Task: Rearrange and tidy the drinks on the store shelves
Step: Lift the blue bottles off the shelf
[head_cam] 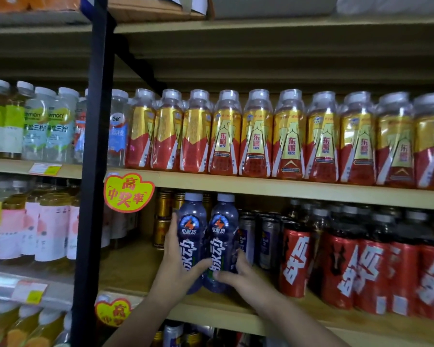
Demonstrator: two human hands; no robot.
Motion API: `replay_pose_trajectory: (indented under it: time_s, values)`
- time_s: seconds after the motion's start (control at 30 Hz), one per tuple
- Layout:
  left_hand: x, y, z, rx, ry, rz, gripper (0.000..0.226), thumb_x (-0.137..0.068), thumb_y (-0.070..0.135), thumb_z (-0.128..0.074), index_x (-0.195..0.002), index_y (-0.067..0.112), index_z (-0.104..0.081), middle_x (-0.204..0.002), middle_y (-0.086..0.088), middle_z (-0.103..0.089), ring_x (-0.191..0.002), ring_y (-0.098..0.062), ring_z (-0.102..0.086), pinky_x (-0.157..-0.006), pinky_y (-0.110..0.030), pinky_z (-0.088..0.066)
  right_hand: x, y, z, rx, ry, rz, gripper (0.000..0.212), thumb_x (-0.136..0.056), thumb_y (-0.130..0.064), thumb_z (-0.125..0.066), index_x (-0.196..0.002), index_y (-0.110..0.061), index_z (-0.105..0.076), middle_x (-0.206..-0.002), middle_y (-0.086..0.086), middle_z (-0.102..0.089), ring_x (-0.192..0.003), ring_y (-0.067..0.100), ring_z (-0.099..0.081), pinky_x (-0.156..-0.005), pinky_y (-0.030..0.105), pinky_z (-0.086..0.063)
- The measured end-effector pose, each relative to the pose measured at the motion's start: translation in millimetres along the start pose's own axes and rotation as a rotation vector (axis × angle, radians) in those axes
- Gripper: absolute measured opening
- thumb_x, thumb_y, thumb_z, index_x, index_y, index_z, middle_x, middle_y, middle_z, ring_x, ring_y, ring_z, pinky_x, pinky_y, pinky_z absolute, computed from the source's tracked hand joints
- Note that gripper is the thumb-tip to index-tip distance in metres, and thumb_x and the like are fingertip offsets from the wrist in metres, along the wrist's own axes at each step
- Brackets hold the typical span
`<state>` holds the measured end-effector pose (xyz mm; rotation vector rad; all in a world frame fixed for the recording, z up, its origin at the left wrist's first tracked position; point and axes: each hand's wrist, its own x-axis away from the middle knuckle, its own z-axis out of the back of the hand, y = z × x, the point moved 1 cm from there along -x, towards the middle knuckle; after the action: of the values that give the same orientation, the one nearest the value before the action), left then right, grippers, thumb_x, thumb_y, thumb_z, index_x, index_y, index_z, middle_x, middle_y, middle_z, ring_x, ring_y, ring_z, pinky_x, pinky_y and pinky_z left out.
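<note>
Two dark blue drink bottles with white caps stand side by side at the front of the middle shelf (135,261). My left hand (176,261) wraps the left blue bottle (189,236) from its left side, thumb across the front. My right hand (241,274) grips the right blue bottle (223,234) low on its right side. Both bottles are upright and touch each other. The shelf board to their left is bare wood.
A row of gold-and-red bottles (256,136) fills the shelf above. Red cans (361,269) and silver cans (263,239) stand to the right, gold cans (163,221) behind. A dark blue upright post (93,171) divides off pale bottles (48,126) at left. A yellow promo tag (128,192) hangs from the shelf edge.
</note>
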<state>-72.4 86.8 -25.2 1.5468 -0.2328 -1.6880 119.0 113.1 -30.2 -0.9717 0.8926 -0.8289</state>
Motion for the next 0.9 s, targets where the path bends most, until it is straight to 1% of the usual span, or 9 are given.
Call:
replay_pose_trajectory:
  time_s: [0.07, 0.17, 0.23, 0.33, 0.4, 0.53, 0.7, 0.8, 0.9]
  values:
    - [3.7, -0.8, 0.3, 0.085, -0.047, 0.055, 0.091, -0.085, 0.074, -0.053, -0.146, 0.065, 0.014, -0.156, 0.043, 0.013, -0.145, 0.015, 0.005, -0.121, -0.034, -0.012, 2.4, -1.2, 0.0, -0.056, 0.049, 0.026, 0.080, -0.070, -0.059, -0.086, -0.131, -0.056, -0.035, -0.128, -0.025, -0.064, -0.110, -0.011, -0.062, -0.084, 0.013, -0.050]
    - [9.3, -2.6, 4.4, 0.202, -0.145, 0.142, 0.084, -0.094, 0.062, -0.051, -0.152, 0.056, 0.010, -0.164, 0.027, -0.004, -0.150, -0.002, -0.015, -0.122, -0.042, -0.024, 3.0, -0.4, 3.1, -0.088, 0.139, 0.039, 0.097, -0.064, -0.061, -0.088, -0.137, -0.044, -0.027, -0.139, -0.010, -0.053, -0.123, 0.005, -0.059, -0.098, 0.026, -0.053]
    - [10.6, -2.5, 8.3, 0.236, -0.181, 0.171, 0.081, -0.096, 0.044, -0.060, -0.156, 0.045, -0.005, -0.160, 0.017, -0.030, -0.143, -0.003, -0.036, -0.116, -0.038, -0.036, 5.0, -1.1, 3.3, -0.059, 0.120, 0.036, 0.096, -0.067, -0.056, -0.089, -0.136, -0.038, -0.026, -0.138, -0.007, -0.053, -0.118, 0.005, -0.063, -0.094, 0.027, -0.055]
    - [8.6, -4.0, 12.0, 0.186, -0.209, 0.194, 0.064, -0.091, 0.038, -0.070, -0.139, 0.054, -0.030, -0.129, 0.033, -0.058, -0.120, 0.008, -0.056, -0.097, -0.020, -0.051, 8.0, -2.9, -0.1, 0.049, 0.141, 0.041, 0.082, -0.079, -0.041, -0.086, -0.132, -0.031, -0.023, -0.134, -0.007, -0.057, -0.110, 0.000, -0.064, -0.086, 0.017, -0.054]
    - [8.2, -3.2, 12.1, 0.179, -0.216, 0.208, 0.062, -0.086, 0.039, -0.076, -0.130, 0.055, -0.036, -0.119, 0.036, -0.062, -0.113, 0.010, -0.060, -0.084, -0.013, -0.052, 10.1, -5.1, -2.8, 0.119, 0.169, 0.059, 0.074, -0.087, -0.032, -0.080, -0.130, -0.029, -0.020, -0.133, -0.007, -0.055, -0.110, -0.006, -0.059, -0.082, 0.009, -0.050]
    - [12.5, 2.6, 7.9, 0.247, -0.158, 0.213, 0.067, -0.077, 0.041, -0.080, -0.134, 0.042, -0.044, -0.125, 0.018, -0.067, -0.116, -0.002, -0.064, -0.096, -0.033, -0.053, 20.6, -13.8, -1.4, 0.159, 0.155, 0.067, 0.071, -0.093, -0.022, -0.073, -0.130, -0.029, -0.012, -0.123, -0.017, -0.050, -0.100, -0.019, -0.050, -0.075, 0.000, -0.044]
    - [31.5, 18.8, -7.8, 0.258, -0.121, 0.192, 0.062, -0.074, 0.051, -0.081, -0.125, 0.061, -0.048, -0.123, 0.027, -0.064, -0.109, 0.003, -0.064, -0.090, -0.035, -0.053, 62.6, -22.6, 13.9, 0.092, 0.098, 0.073, 0.082, -0.097, -0.027, -0.068, -0.147, -0.028, -0.002, -0.133, -0.022, -0.048, -0.117, -0.010, -0.052, -0.094, 0.012, -0.046]
    - [46.7, 40.9, -25.5, 0.292, -0.126, 0.183, 0.068, -0.069, 0.064, -0.082, -0.128, 0.061, -0.047, -0.121, 0.030, -0.064, -0.104, 0.007, -0.064, -0.087, -0.035, -0.055, 96.5, -20.2, 27.9, 0.039, 0.160, 0.125, 0.082, -0.096, -0.039, -0.068, -0.149, -0.036, -0.005, -0.143, -0.022, -0.047, -0.133, 0.001, -0.048, -0.113, 0.032, -0.042]
    - [62.1, 75.9, -57.0, 0.339, -0.157, 0.147, 0.070, -0.062, 0.073, -0.080, -0.124, 0.064, -0.048, -0.118, 0.029, -0.065, -0.101, 0.007, -0.066, -0.084, -0.033, -0.054, 140.1, -20.3, 52.0, 0.048, 0.254, 0.167, 0.071, -0.090, -0.060, -0.066, -0.134, -0.073, -0.012, -0.137, -0.041, -0.046, -0.129, -0.011, -0.047, -0.111, 0.032, -0.045]
